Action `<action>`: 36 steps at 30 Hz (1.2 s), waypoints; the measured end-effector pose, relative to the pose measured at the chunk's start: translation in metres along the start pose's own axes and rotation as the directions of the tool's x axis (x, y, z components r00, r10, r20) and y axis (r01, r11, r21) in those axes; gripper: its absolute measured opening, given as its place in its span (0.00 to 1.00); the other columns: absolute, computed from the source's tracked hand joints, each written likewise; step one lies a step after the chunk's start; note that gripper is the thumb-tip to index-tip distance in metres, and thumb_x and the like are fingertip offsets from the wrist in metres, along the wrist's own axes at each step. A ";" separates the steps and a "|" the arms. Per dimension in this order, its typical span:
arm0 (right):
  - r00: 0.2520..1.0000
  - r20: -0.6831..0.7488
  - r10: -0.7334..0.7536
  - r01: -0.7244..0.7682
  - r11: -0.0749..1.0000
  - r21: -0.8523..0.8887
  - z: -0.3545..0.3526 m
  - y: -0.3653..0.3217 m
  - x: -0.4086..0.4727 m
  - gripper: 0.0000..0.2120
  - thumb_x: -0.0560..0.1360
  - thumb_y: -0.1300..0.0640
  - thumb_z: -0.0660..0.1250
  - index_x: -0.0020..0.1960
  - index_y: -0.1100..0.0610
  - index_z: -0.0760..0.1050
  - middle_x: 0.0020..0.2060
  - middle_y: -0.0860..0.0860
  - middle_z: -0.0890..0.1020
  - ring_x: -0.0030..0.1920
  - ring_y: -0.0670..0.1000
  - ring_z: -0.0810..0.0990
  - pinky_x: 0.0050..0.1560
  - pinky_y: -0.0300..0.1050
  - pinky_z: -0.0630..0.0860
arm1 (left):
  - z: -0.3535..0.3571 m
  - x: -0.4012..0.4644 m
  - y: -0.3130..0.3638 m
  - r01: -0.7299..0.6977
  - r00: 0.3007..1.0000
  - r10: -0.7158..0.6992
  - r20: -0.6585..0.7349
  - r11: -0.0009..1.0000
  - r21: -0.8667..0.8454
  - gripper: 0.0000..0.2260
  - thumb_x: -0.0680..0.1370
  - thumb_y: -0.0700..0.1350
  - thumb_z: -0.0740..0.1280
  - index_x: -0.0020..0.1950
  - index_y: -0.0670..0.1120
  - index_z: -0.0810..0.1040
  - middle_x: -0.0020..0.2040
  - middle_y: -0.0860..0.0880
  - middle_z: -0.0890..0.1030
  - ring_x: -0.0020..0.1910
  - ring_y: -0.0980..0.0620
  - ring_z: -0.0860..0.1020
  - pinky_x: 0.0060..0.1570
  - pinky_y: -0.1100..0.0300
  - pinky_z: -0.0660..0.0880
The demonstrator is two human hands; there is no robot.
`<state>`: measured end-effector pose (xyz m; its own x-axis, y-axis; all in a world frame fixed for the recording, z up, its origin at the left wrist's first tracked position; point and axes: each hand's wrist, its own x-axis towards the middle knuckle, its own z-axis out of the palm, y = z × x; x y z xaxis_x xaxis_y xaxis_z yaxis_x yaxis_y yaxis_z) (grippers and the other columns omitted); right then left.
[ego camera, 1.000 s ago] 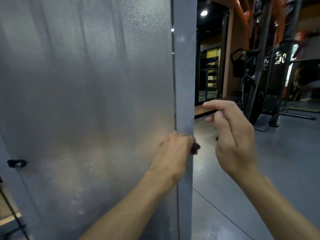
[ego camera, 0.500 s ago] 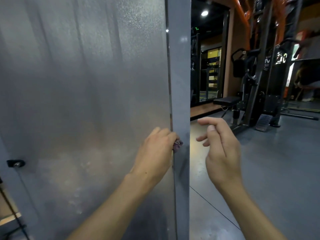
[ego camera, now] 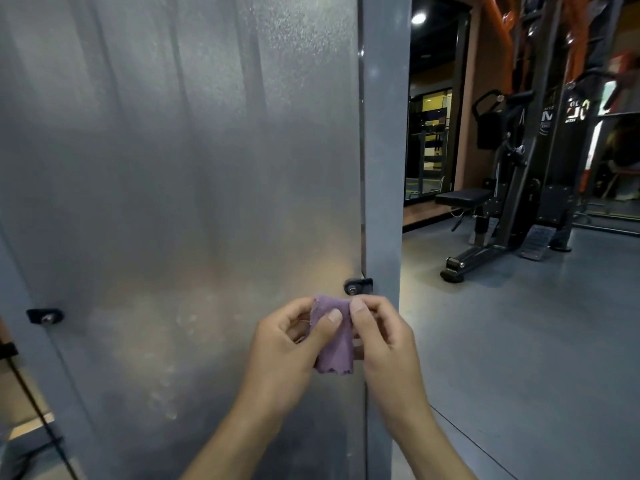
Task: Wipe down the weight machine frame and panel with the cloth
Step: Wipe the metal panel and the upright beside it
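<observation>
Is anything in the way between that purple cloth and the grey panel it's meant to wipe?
Nothing visible. Both hands, left hand and right hand, pinch the cloth just in front of the panel, below a small black bracket.

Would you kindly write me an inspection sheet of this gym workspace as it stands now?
Surface: frosted panel shows smudges and fingerprint marks low down; grey frame post runs along its right edge.
Job's things: purple cloth held in front of the panel, off the surface.
Clutter: nothing seen.
Grips: left hand pinches the cloth with its thumb on top; right hand pinches its upper right edge.
Cables: thin dark line slants at lower left; what it is cannot be told.
Surroundings: black brackets on the panel, a weight machine with bench on the grey floor, ceiling light.
</observation>
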<state>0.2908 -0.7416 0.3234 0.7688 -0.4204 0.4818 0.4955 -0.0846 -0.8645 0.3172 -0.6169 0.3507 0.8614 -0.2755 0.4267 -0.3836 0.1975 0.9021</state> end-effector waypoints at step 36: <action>0.912 -0.166 -0.374 0.193 0.750 -0.633 -0.024 0.004 0.033 0.10 0.75 0.57 0.75 0.42 0.50 0.74 0.31 0.43 0.78 0.34 0.47 0.77 0.33 0.40 0.70 | -0.015 -0.008 -0.056 0.064 0.996 -0.068 -0.062 0.997 -0.052 0.10 0.81 0.37 0.67 0.47 0.46 0.87 0.34 0.48 0.80 0.31 0.52 0.75 0.32 0.62 0.73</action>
<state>0.3079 -0.7776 0.3322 0.4488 -0.5017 0.7395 0.2639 -0.7162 -0.6461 0.3366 -0.6111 0.2955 0.9045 -0.2289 0.3599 -0.3096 0.2280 0.9231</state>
